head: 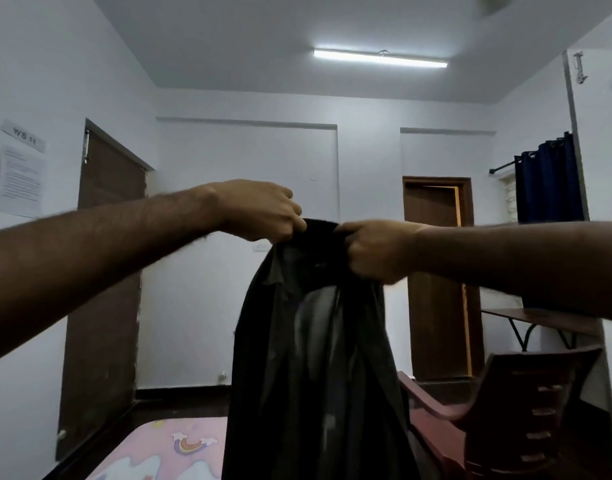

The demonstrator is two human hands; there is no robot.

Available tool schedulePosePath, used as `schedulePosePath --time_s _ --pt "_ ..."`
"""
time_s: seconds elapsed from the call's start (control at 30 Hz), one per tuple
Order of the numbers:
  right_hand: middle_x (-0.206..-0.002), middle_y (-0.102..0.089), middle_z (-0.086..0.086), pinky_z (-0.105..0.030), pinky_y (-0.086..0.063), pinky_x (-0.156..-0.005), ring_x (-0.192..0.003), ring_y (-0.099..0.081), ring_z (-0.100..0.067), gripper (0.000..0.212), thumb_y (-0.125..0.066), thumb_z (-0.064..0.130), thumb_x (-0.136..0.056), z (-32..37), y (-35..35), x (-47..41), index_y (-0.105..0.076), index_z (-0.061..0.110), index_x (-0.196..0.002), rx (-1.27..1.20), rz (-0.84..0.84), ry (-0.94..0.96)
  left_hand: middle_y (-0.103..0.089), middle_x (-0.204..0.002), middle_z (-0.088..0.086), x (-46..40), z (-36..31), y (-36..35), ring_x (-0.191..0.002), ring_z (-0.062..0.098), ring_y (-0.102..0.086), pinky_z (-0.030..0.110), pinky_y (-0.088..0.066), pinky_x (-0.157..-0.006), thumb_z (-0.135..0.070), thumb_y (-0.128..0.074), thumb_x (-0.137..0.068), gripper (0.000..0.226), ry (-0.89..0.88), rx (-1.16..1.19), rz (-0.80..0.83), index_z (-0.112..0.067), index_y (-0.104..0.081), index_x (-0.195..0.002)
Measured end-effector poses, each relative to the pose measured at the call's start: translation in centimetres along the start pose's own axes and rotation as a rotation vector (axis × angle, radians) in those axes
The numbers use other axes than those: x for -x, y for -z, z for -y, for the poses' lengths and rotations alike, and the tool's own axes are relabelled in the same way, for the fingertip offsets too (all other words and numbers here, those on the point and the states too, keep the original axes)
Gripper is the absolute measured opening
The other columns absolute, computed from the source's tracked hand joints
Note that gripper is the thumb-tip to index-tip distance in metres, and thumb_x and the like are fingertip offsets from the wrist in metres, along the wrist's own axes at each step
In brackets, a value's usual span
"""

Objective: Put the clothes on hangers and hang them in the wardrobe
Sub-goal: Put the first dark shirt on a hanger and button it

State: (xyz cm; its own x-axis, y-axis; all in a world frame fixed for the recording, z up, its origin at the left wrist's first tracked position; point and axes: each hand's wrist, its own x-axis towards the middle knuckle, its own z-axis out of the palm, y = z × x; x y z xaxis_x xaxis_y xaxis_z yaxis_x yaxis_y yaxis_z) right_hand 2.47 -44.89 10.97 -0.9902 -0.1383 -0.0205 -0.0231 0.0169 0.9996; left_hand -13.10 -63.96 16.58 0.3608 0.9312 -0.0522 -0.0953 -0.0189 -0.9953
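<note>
Black cloth, a dark garment, hangs full length in mid-room, held up at its top edge by both hands. His left hand pinches the top edge from the left, fingers curled tight on the fabric; his right hand grips the same edge just beside it, fist closed round a bunch of cloth. Right of the garment's lower half a brown plastic chair stands close, its arm nearly touching the hem side. Left of the garment, low down, lies a pink mattress with bare dark floor behind it. Behind the garment the white wall stands well apart.
</note>
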Motion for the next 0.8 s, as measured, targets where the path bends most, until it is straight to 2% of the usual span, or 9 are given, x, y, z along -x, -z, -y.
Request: schedulePosePath --time_s 0.13,0.23,0.37,0.43,0.5,0.57,0.6,0.7,0.8 --pt "-0.122 -0.069 0.008 -0.040 0.002 -0.128 -0.142 -0.042 -0.012 0.027 -0.049 0.022 -0.101 -2.1 -0.6 -1.5 -0.069 0.029 -0.119 -0.004 0.167 -0.246 -0.061 -0.097 -0.006 -1.1 -0.4 0.5 -0.085 0.024 -0.064 0.034 -0.049 -0.063 -0.004 -0.060 -0.085 0.018 0.108 0.172 0.246 -0.021 -0.063 -0.088" --pt "-0.113 -0.070 0.004 -0.046 0.002 -0.127 -0.127 -0.057 -0.015 0.024 -0.048 0.025 -0.101 -2.6 0.8 -1.8 -0.067 0.025 -0.116 -0.089 0.175 -0.134 -0.062 -0.108 -0.010 -1.0 -0.4 0.3 -0.084 0.024 -0.064 0.030 -0.036 -0.055 -0.004 -0.053 -0.090 0.025 0.161 0.248 0.375 -0.027 -0.056 -0.101" --pt "-0.100 -0.062 0.009 -0.067 0.013 -0.118 -0.119 -0.054 -0.011 0.026 -0.045 0.014 -0.102 -2.8 1.9 -1.6 -0.062 0.029 -0.114 -0.366 0.151 -0.060 -0.060 -0.107 -0.012 0.4 -1.7 -1.7 -0.088 0.016 -0.062 0.034 -0.047 -0.064 -0.030 -0.055 -0.101 0.007 0.218 0.582 0.356 -0.025 -0.055 -0.106" --pt "-0.106 -0.063 0.008 -0.064 -0.005 -0.120 -0.119 -0.053 -0.013 0.031 -0.046 0.006 -0.095 -2.8 2.1 -0.9 -0.063 0.028 -0.110 -0.422 0.191 -0.051 -0.055 -0.102 -0.011 1.2 -2.2 -2.6 -0.084 0.010 -0.055 0.030 -0.042 -0.067 -0.044 -0.055 -0.100 0.024 0.276 0.719 0.329 -0.022 -0.058 -0.106" --pt "-0.107 -0.065 0.002 -0.040 -0.040 -0.102 -0.108 -0.058 -0.018 0.021 -0.055 0.009 -0.093 -2.7 2.1 -0.6 -0.065 0.023 -0.105 -0.536 0.218 -0.043 -0.055 -0.092 -0.009 2.0 -2.4 -3.3 -0.076 0.005 -0.051 0.023 -0.039 -0.067 -0.047 -0.060 -0.096 0.031 0.360 0.907 0.200 -0.016 -0.059 -0.093" --pt "-0.095 -0.064 -0.001 -0.024 -0.041 -0.068 -0.089 -0.057 -0.018 0.010 -0.071 0.024 -0.092 -2.7 1.9 -0.9 -0.063 0.019 -0.093 -0.734 0.156 -0.058 -0.058 -0.081 -0.009 2.8 -2.4 -3.7 -0.074 0.005 -0.056 0.016 -0.040 -0.066 -0.045 -0.064 -0.093 0.032 0.468 1.096 0.005 -0.016 -0.056 -0.080" --pt "-0.087 -0.063 0.000 -0.024 -0.040 -0.063 -0.083 -0.055 -0.018 0.019 -0.075 0.030 -0.090 -2.8 1.8 -1.0 -0.060 0.021 -0.085 -0.854 0.125 -0.059 -0.062 -0.079 -0.009 3.1 -2.4 -3.6 -0.075 0.004 -0.059 0.016 -0.043 -0.068 -0.042 -0.066 -0.093 0.029 0.532 1.187 -0.053 -0.018 -0.058 -0.078" --pt "-0.092 -0.067 0.003 -0.032 -0.050 -0.077 -0.086 -0.061 -0.017 0.022 -0.076 0.030 -0.090 -3.1 1.9 -0.8 -0.057 0.029 -0.079 -1.150 0.031 -0.018 -0.073 -0.090 -0.008 4.0 -2.0 -3.2 -0.083 0.004 -0.067 0.025 -0.052 -0.079 -0.035 -0.067 -0.094 0.020 0.687 1.380 -0.069 -0.015 -0.072 -0.094" --pt "-0.089 -0.067 -0.002 -0.032 -0.049 -0.075 -0.080 -0.060 -0.016 0.018 -0.073 0.027 -0.093 -3.3 1.9 -1.0 -0.060 0.016 -0.087 -1.207 -0.023 -0.012 -0.075 -0.099 -0.009 4.5 -1.9 -2.9 -0.093 0.006 -0.070 0.034 -0.055 -0.090 -0.039 -0.069 -0.090 0.028 0.714 1.434 -0.102 -0.016 -0.075 -0.104"
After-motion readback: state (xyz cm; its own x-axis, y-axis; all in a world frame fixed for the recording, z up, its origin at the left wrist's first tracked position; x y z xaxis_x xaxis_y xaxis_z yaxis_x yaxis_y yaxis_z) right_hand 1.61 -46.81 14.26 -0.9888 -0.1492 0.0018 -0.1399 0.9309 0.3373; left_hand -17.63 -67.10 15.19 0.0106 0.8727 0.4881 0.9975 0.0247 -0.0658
